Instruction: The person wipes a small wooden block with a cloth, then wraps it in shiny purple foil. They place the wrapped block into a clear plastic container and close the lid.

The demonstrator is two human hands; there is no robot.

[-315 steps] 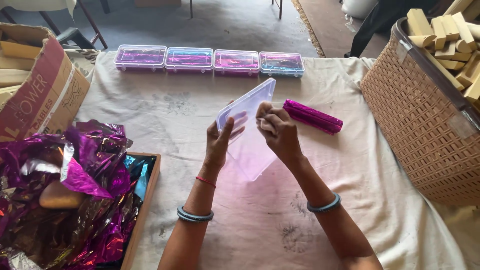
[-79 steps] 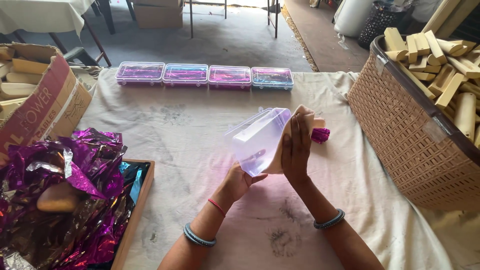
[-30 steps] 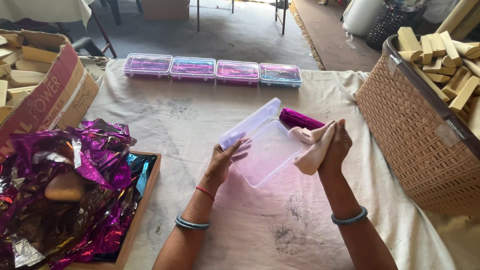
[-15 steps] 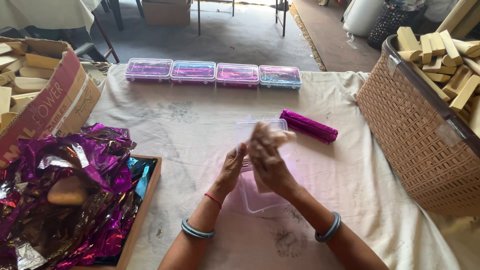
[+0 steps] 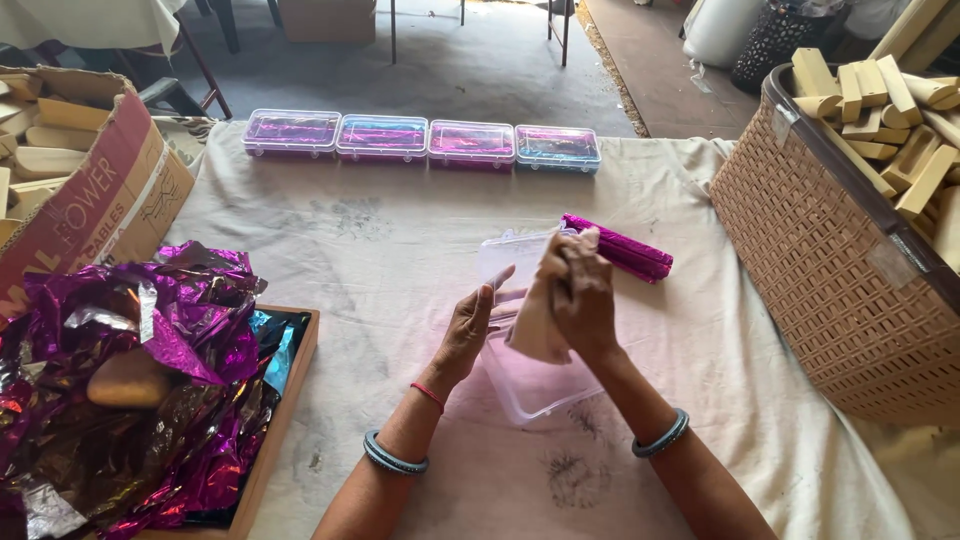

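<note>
A clear plastic box point(image 5: 533, 385) lies open on the cloth-covered table point(image 5: 380, 240) in front of me, its lid point(image 5: 510, 255) tipped up at the far side. My left hand point(image 5: 472, 325) rests against the box's left edge, fingers apart. My right hand point(image 5: 578, 290) is closed on a beige cloth point(image 5: 535, 325) held inside the open box. Just beyond my right hand lies a bar wrapped in magenta foil point(image 5: 625, 250).
Several closed clear boxes point(image 5: 420, 137) with foil-wrapped contents line the far edge. A wooden tray point(image 5: 285, 420) heaped with purple foil sheets point(image 5: 150, 370) sits at left, a cardboard carton point(image 5: 95, 185) behind it. A brown woven basket point(image 5: 835, 260) of pale wooden blocks stands at right.
The box has come down from a raised tilt onto the table and lies open. My right hand moved with the cloth from the box's right side into it.
</note>
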